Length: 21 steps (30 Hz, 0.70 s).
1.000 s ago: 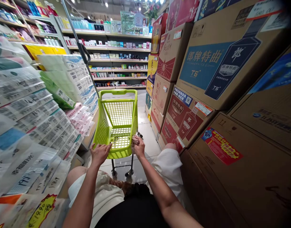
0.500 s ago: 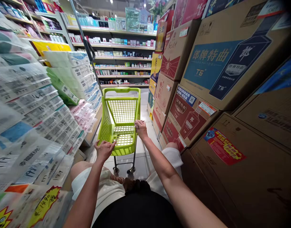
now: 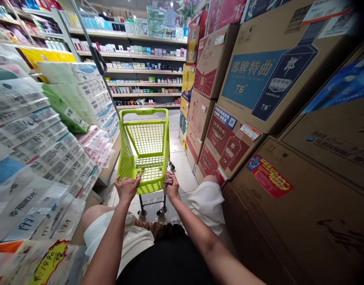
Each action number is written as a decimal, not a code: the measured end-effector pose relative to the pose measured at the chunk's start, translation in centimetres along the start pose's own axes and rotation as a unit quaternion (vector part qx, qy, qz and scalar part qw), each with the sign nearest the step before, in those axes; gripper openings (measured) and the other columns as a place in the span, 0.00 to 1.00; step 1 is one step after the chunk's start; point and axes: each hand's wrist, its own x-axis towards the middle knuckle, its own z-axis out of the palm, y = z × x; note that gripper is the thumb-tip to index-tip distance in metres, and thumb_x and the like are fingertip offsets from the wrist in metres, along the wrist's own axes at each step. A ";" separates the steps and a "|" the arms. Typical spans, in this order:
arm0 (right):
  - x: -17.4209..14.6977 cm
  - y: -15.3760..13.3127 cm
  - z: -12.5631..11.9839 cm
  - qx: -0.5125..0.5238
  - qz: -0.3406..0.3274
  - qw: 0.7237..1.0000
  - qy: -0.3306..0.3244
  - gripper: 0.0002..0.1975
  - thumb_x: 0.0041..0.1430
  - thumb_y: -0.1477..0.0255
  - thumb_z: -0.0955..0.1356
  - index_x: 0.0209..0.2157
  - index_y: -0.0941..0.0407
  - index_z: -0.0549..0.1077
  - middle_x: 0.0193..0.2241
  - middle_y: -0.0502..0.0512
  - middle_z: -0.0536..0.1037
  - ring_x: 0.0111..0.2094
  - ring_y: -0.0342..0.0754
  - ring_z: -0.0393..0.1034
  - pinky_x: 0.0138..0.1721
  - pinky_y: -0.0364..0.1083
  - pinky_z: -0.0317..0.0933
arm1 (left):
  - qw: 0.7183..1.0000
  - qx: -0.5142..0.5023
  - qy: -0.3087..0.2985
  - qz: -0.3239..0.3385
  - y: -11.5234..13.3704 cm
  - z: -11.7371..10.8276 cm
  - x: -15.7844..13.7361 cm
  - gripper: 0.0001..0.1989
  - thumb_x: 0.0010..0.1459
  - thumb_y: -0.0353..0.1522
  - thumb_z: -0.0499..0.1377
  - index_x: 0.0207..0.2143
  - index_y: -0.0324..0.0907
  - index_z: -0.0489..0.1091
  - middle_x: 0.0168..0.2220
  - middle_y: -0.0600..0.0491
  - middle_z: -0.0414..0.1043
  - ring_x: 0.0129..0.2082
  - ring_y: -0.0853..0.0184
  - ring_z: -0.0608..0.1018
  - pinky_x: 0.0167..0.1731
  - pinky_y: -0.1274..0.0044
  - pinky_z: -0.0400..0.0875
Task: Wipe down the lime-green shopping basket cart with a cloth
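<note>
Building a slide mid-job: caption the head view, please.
Left hand on a green shopping cart's near rim, right hand holding crumpled cloth beside it, between wrapped packs and stacked cartons.

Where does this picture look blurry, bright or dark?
Head view: wrapped packs at left look smeared and stretched; the floor beside the cart shines pale; the cardboard box at lower right is in shadow; the top-right corner goes black.
</note>
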 end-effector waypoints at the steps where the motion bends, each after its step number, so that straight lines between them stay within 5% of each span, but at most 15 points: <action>1: 0.0 0.0 0.2 -0.001 0.021 1.000 0.009 0.16 0.53 0.80 0.61 0.39 0.57 0.77 0.37 0.58 0.81 0.40 0.48 0.76 0.43 0.48 0.71 | 1.000 0.002 0.003 -0.002 0.2 0.1 0.0 0.31 0.69 0.45 0.43 0.23 0.47 0.78 0.28 0.50 0.81 0.38 0.60 0.76 0.63 0.60 0.44; 8: -0.6 -2.4 0.5 -0.008 -0.024 0.999 0.037 0.21 0.52 0.80 0.63 0.47 0.55 0.76 0.51 0.60 0.78 0.57 0.51 0.70 0.60 0.53 0.62 | 1.000 0.004 0.012 -0.009 0.7 0.7 0.0 0.30 0.69 0.46 0.45 0.23 0.47 0.78 0.28 0.50 0.81 0.38 0.60 0.77 0.62 0.60 0.45; 13: -0.7 -1.2 -0.4 -0.045 -0.008 0.998 0.035 0.14 0.52 0.79 0.64 0.41 0.56 0.75 0.43 0.59 0.79 0.47 0.52 0.73 0.52 0.51 0.68 | 1.000 0.004 0.023 -0.001 1.5 1.1 0.1 0.31 0.69 0.46 0.43 0.27 0.48 0.81 0.26 0.50 0.79 0.35 0.60 0.75 0.61 0.58 0.45; 21: -2.2 -2.2 0.2 -0.108 -0.100 0.989 0.029 0.15 0.57 0.81 0.62 0.43 0.54 0.73 0.50 0.61 0.75 0.55 0.54 0.68 0.58 0.56 0.62 | 0.998 -0.006 0.059 -0.033 4.1 1.4 0.0 0.34 0.70 0.46 0.41 0.24 0.46 0.80 0.26 0.48 0.79 0.36 0.59 0.75 0.60 0.58 0.43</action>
